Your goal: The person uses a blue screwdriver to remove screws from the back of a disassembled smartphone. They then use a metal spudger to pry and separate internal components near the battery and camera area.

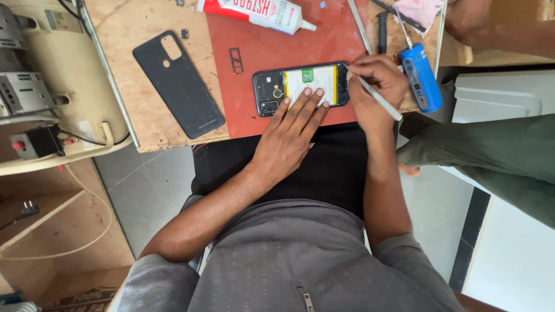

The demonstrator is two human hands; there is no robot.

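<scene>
I press my left hand (292,136) flat, fingers spread, on the battery of the opened phone (300,86), which lies on the red mat (243,110) at the table (127,23) edge in front of me. My right hand (373,86) is closed around a thin metal tool (378,97), its tip at the right end of the phone frame. To do this step well, I judge that steady downward pressure keeps the phone from sliding, and the tip should work along the frame, not into the battery, which could be damaged. The black back cover (179,84) lies apart on the left; a glue tube (260,11) rests at the mat's top edge.
</scene>
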